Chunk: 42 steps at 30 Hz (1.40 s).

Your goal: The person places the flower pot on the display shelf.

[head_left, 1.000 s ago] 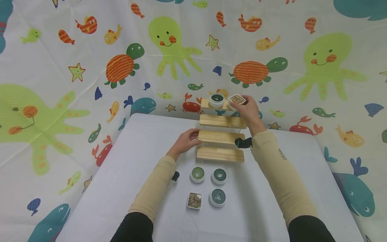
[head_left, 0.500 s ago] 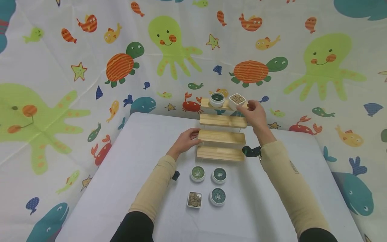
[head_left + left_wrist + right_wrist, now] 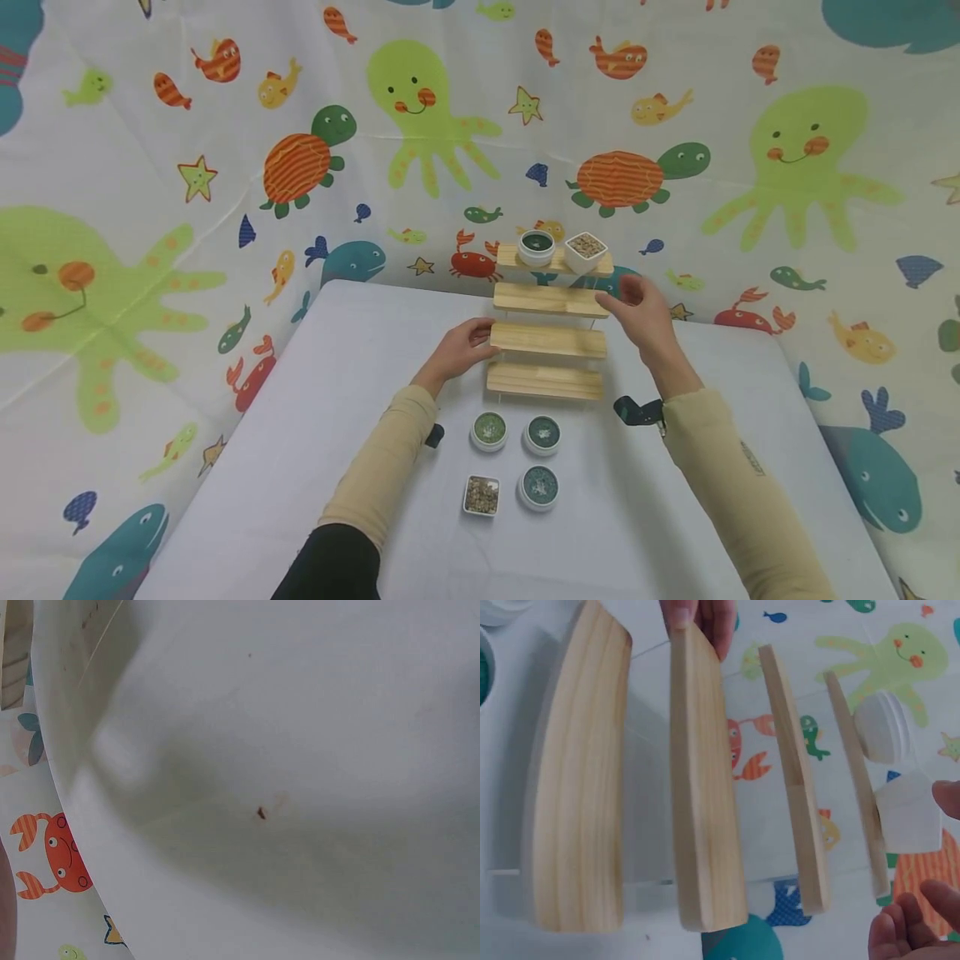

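A wooden rack [image 3: 551, 300] of several stepped shelves stands at the back of the table. My left hand [image 3: 459, 350] pinches the left end of its second-lowest shelf; the right wrist view shows the thumb on the front edge and fingers behind the board [image 3: 707, 787]. On the top shelf sit a round white pot with dark green contents [image 3: 536, 248] and a square white pot of pale gravel-like bits [image 3: 586, 250]. My right hand [image 3: 643, 321], fingers loosely bent and holding nothing, is beside the right end of the second shelf from the top, apart from the square pot.
In front of the rack are three round pots with green contents, including a light green one [image 3: 490, 429], plus a square pot of brown bits [image 3: 482, 497]. The white-covered table [image 3: 360, 350] meets a sea-animal print curtain [image 3: 465, 92] behind the rack.
My right hand has let go of the square pot on the top shelf and drawn back down and to the right. My left hand stays on the shelf end.
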### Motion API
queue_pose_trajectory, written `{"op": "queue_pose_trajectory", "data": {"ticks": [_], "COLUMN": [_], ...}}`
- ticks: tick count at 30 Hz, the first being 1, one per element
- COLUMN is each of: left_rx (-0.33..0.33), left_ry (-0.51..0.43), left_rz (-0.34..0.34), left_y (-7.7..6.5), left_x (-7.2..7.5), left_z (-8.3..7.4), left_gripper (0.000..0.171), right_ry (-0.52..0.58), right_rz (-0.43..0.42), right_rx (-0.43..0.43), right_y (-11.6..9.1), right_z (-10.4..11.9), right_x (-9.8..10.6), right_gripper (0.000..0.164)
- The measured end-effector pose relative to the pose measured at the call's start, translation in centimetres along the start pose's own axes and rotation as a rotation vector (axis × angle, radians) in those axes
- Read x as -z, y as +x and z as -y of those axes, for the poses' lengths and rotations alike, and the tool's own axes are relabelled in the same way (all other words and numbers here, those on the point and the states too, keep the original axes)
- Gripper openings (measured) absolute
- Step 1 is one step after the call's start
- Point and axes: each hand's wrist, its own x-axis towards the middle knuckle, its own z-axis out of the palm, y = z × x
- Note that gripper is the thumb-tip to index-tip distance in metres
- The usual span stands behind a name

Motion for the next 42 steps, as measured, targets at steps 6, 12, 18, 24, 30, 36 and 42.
{"op": "queue_pose_trajectory", "data": {"ticks": [6, 12, 18, 24, 30, 36, 42], "left_rx": [0.010, -0.005, -0.005, -0.005, -0.005, -0.002, -0.002], "left_ry": [-0.005, -0.010, -0.008, -0.013, -0.020, -0.006, -0.001], "left_rz": [0.002, 0.003, -0.001, -0.007, -0.009, -0.010, -0.009], "left_y": [0.0, 0.0, 0.4, 0.6, 0.8, 0.9, 1.0], "left_x": [0.0, 0.0, -0.1, -0.2, -0.3, -0.3, -0.3], "left_z": [0.0, 0.0, 0.2, 0.3, 0.3, 0.3, 0.3], "left_gripper": [0.063, 0.064, 0.063, 0.063, 0.063, 0.064, 0.064], "right_ry": [-0.024, -0.058, -0.038, -0.038, -0.003, 0.014, 0.014], "right_rz": [0.029, 0.076, 0.128, 0.156, 0.202, 0.233, 0.241], "right_rx": [0.026, 0.013, 0.002, 0.002, 0.004, -0.032, -0.026], "right_y": [-1.4, -2.6, -3.5, -4.4, -5.7, -7.1, -8.1], "right_z": [-1.1, -2.3, -3.4, -4.5, -6.1, -7.8, -9.1], "right_x": [-0.3, -1.4, -2.3, -3.0, -3.8, -4.7, -5.5], "right_gripper": [0.077, 0.075, 0.072, 0.068, 0.068, 0.068, 0.067]}}
